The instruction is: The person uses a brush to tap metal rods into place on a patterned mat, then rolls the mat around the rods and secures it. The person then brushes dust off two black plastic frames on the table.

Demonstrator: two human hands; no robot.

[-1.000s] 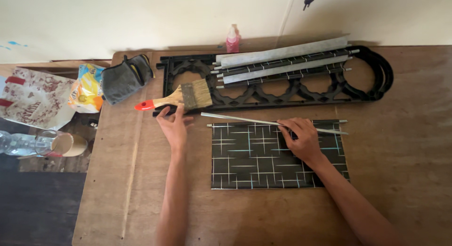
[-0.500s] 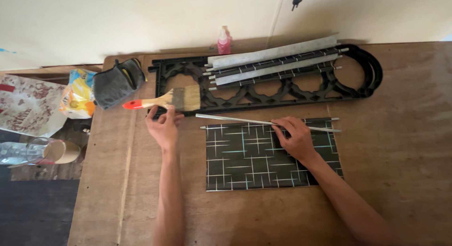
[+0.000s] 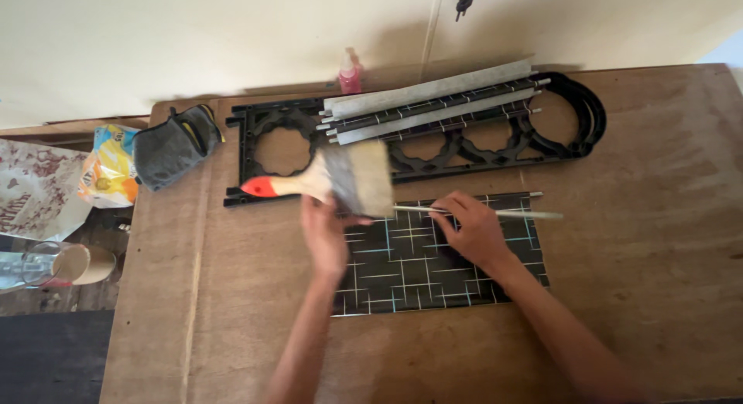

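**Fingers on brush and rod**

Fingers of my left hand (image 3: 326, 237) curl around the wide wooden paintbrush with a red-tipped handle (image 3: 333, 183), bristles over the black grid-patterned sheet (image 3: 433, 268). My right hand (image 3: 474, 232) pinches 1 thin pale rod (image 3: 526, 213) at that sheet's far edge on the brown wooden table (image 3: 642, 218).

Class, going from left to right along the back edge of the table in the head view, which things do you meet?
Grey pouch → black frame → pink bottle → grey rods.
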